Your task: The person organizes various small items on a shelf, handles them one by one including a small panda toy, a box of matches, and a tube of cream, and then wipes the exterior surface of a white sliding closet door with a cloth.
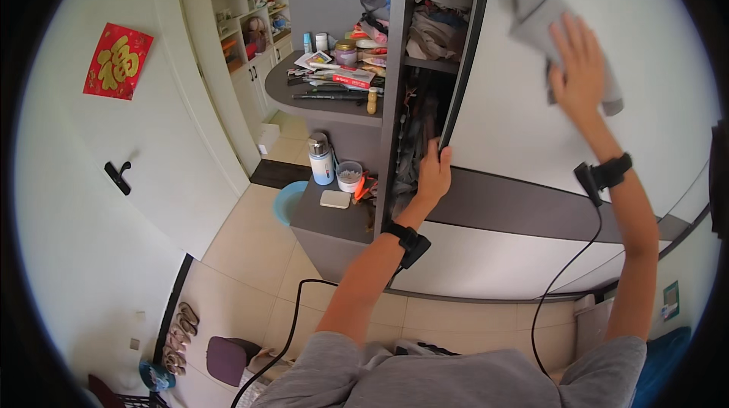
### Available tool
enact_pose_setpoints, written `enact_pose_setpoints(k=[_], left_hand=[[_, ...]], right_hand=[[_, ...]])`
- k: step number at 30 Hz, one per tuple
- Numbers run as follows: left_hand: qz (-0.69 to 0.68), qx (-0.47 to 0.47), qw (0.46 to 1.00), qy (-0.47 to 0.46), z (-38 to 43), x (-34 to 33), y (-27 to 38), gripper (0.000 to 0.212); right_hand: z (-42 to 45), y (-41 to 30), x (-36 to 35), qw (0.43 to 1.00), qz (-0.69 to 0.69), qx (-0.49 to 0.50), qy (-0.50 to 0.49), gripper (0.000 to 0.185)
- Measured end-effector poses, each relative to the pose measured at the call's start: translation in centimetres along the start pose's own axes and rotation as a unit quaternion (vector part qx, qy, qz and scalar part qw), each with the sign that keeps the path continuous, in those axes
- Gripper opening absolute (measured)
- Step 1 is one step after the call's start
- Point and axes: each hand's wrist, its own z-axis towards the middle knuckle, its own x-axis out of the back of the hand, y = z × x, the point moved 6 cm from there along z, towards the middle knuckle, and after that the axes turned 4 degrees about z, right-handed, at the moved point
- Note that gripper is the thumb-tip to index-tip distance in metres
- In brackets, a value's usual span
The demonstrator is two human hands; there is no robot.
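Note:
My right hand [578,66] presses a grey cloth [532,15] against the white sliding door [512,123] of a wardrobe; palm and fingers lie on the cloth, whose upper end is blurred. Lower down, my left hand [435,174] grips the dark edge frame [468,49] of that door, fingers curled round it. Left of this frame the wardrobe stands partly open. Folded clothes [435,32] fill its upper compartment, and dark garments [418,129] hang below. Each wrist wears a black strapped device with a cable.
Rounded side shelves [336,106] hold pens, jars, a flask [320,160] and a clear tub [348,175]. A light-blue basin [289,200] sits on the floor beside them. Shoes [181,334] and a purple stool [226,359] are at lower left. Black cables hang near both arms.

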Motion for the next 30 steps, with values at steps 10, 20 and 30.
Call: enact_pose_setpoints(k=[10,20,30], left_hand=[[-0.029,-0.013,0.999,-0.011,1.1,-1.0,-0.2,0.034],[-0.002,-0.054,0.999,0.004,0.9,-0.9,0.5,0.024],[0.163,-0.091,0.972,0.142,1.1,0.8,-3.3,0.036]], right_hand=[[-14.7,-12.5,-4.5,0.986,0.085,0.009,-0.144,0.059],[-17.1,-13.3,-5.4,0.98,0.111,0.008,-0.163,0.066],[-20.2,-10.6,-3.4,0.978,0.118,0.095,-0.144,0.066]])
